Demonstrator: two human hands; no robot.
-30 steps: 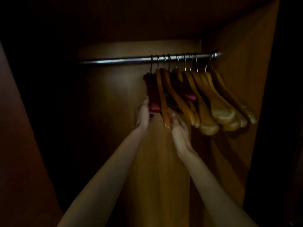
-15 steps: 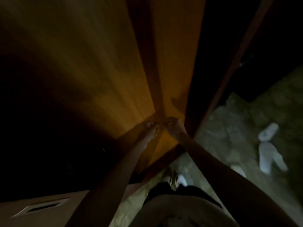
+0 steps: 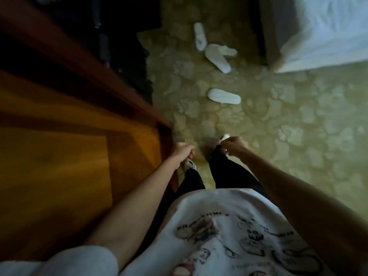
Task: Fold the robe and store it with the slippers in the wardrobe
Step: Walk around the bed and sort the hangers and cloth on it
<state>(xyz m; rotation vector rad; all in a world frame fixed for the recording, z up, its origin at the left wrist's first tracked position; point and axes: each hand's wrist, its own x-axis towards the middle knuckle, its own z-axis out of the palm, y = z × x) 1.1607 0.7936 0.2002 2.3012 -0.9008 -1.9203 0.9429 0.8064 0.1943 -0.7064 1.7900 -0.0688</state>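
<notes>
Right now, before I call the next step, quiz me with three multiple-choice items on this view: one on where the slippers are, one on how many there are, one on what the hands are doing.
1. Where do the white slippers lie?
A. on the carpet
B. inside the wardrobe
C. on the bed

2. How many white slippers show?
A. one
B. two
C. four

3. What does the left hand hold?
A. a hanger
B. a slipper
C. nothing

Answers:
1 A: all lie on the patterned carpet, between the wardrobe and the bed.
2 C: one lies alone, one farther off, and two overlap.
3 C: its fingers are loosely curled with nothing in them; the right hand is empty as well.
</notes>
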